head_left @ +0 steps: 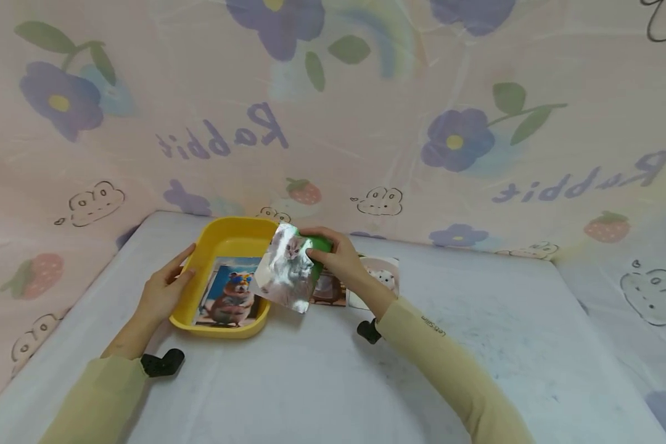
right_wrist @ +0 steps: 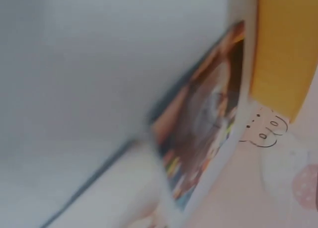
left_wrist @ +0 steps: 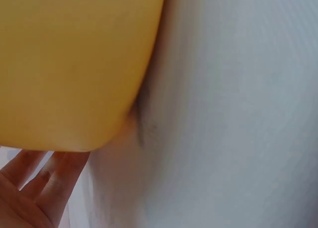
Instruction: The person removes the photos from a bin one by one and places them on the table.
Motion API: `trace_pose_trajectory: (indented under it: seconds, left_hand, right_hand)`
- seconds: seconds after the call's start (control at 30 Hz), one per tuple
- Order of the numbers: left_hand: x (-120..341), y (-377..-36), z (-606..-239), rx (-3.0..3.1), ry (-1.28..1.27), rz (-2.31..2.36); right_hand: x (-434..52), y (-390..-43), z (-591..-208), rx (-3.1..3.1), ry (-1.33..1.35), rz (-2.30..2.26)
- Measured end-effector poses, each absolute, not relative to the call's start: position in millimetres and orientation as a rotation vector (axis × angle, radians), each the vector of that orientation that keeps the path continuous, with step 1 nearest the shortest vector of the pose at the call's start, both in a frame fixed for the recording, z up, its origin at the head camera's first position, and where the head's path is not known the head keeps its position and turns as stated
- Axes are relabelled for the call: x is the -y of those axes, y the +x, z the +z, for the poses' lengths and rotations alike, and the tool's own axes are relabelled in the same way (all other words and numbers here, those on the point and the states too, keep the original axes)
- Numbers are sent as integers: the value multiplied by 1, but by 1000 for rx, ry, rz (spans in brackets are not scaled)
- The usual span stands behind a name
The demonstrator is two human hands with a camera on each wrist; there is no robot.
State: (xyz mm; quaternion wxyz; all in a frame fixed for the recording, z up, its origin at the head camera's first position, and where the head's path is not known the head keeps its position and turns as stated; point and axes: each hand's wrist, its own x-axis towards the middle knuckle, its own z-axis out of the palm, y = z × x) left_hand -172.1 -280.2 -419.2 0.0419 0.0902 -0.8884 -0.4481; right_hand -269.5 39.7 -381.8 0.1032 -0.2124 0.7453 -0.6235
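My left hand (head_left: 163, 293) pinches the left rim of a yellow tray (head_left: 233, 226), thumb over the edge. In the left wrist view its fingers (left_wrist: 54, 181) reach behind the yellow wall. Inside the tray lies a picture card (head_left: 233, 296) of a furry brown animal in colourful glasses. My right hand (head_left: 341, 259) pinches a glossy picture card (head_left: 288, 265), thumb on its face; glare covers much of a kitten-like picture with green at one side. This card is tilted above the tray's right rim. The right wrist view is blurred and does not show the grip.
Right of the tray, two more picture cards lie side by side on the white table (head_left: 477, 345): a dark brown one (head_left: 330, 293), partly covered, and one with a white spotted animal (head_left: 385, 274). A printed curtain (head_left: 366, 123) hangs behind the table.
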Motion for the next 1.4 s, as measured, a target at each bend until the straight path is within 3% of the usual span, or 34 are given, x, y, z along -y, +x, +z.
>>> trace_pose_trajectory:
  seconds: [0.33,0.73,1.4]
  left_hand:
    - [281,-171,-419,2724,252,-1366]
    - [280,-172,-418,2732,263,-1381]
    - [281,-174,-418,2752,325,-1418]
  right_hand:
    - [-69,-245,-394,-2295,-537,-1588]
    - [-80,-216,-413,-2298,-705,-1337]
    - [-74,-196,-421,-2544,-898,-894]
